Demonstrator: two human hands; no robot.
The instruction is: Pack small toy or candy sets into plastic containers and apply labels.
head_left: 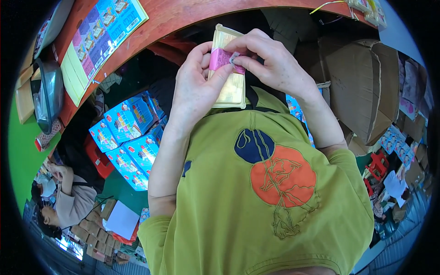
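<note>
In front of my chest is a flat, rectangular yellow-gold pack [231, 94] with a pink band [219, 60] around its middle. My left hand [195, 89] grips the pack from its left side, the thumb lying across its front. At the band, the thumb and forefinger of my right hand [272, 62] pinch a small whitish, shiny piece [234, 57], perhaps a sticker. My left thumb tip is close beside that piece. The fingers hide part of the band, and what lies behind the pack cannot be seen.
A red-brown table [183, 14] curves across the top, bearing a printed label sheet [103, 39] and a clear plastic container [49, 94]. Blue boxes [130, 121] are stacked at left. A large open carton [353, 82] stands at right. Another person [75, 197] sits at lower left.
</note>
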